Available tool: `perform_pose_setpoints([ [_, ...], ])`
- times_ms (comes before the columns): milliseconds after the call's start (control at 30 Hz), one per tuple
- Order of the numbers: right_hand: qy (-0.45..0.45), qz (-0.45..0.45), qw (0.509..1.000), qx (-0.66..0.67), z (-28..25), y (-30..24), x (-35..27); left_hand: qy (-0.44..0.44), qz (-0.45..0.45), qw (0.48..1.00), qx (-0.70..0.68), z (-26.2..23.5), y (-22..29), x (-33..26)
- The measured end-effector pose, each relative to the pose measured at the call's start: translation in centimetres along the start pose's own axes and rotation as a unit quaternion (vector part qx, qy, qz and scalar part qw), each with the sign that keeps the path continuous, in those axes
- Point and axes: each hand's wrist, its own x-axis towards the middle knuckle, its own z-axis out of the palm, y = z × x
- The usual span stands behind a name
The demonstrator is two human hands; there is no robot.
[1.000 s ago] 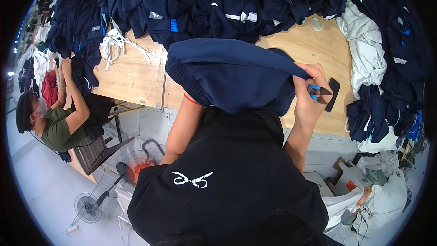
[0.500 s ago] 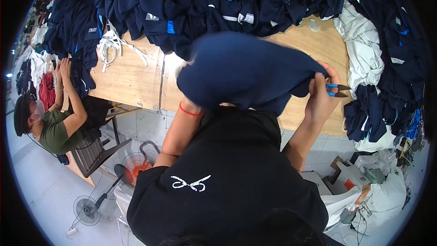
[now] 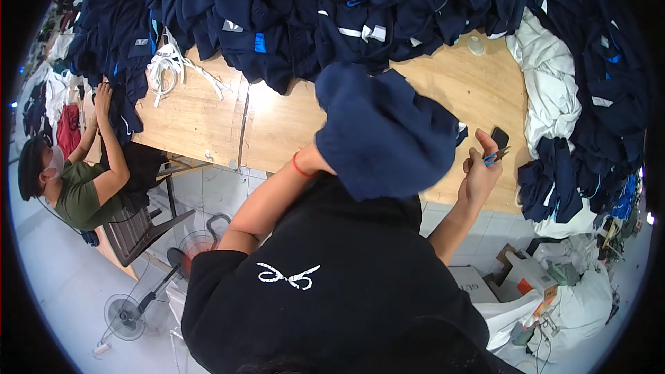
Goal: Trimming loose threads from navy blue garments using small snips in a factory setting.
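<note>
Navy garment (image 3: pixel 384 131) is bunched over the tabletop (image 3: pixel 201 121) edge with the left hand buried inside, so its grip can't be judged. Right hand (image 3: pixel 481 170), just right of the garment, is closed on small blue snips (image 3: pixel 495 157). Risk: blades nick the fabric, or the garment slides off. Navy clothing heap (image 3: pixel 332 7) crowds behind it.

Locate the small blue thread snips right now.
Head view, right of centre: the blue snips sit in the right hand, over the wooden table edge, just right of the navy garment.
</note>
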Motion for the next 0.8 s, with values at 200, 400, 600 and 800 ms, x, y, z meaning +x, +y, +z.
perform_pose_setpoints([
  [200, -0.008, -0.071, 0.995, 0.066, 0.1, -1.8, 0.9, 0.172, -0.314, 0.749, -0.558, 0.9, 1.5, 2.0],
  [400, -0.067, -0.068, 0.994, 0.058, 1.8, -3.1, 1.4, 0.046, -0.106, 0.951, -0.288, -6.2, -5.4, -2.6],
  [600, -0.103, -0.065, 0.989, 0.079, 2.8, -2.3, 0.1, 0.077, -0.113, 0.926, -0.351, -6.1, -5.2, -5.0],
  [800, -0.166, -0.071, 0.981, 0.065, 4.4, -4.5, -1.8, 0.09, -0.066, 0.991, -0.078, -5.3, -3.1, -2.1],
])
